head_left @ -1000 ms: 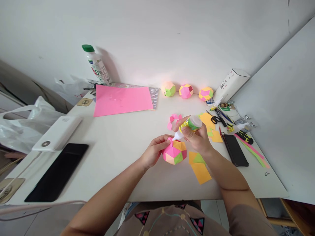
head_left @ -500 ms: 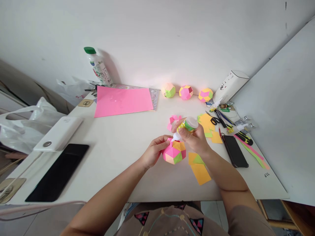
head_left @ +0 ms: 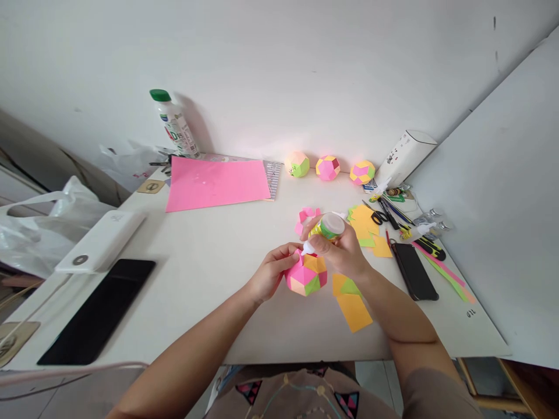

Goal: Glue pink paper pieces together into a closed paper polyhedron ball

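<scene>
A many-faced paper ball [head_left: 306, 276] in pink, orange, green and peach is pinched at its upper left by my left hand [head_left: 273, 270]. My right hand [head_left: 342, 251] is wrapped round a glue bottle [head_left: 328, 227] with a yellow-green label. The bottle is tilted, its white nozzle pointing down at the ball's top edge near my left fingertips. Whether the tip touches the paper I cannot tell. Just behind the hands lies a pink paper ring piece [head_left: 304, 220]. Orange and green paper squares [head_left: 354, 311] lie under my right forearm.
Three finished-looking paper balls [head_left: 327, 168] line the wall. Pink sheets [head_left: 218, 185] lie at the back left, near a green-capped bottle [head_left: 177, 128]. Scissors [head_left: 379, 217], a cutter [head_left: 430, 248] and a black phone case [head_left: 414, 271] are on the right; a black tablet [head_left: 98, 311] is on the left.
The glue nozzle has shifted slightly left along the ball's top edge, the bottle still in my right hand. My left hand keeps its hold. The whole view has moved a little.
</scene>
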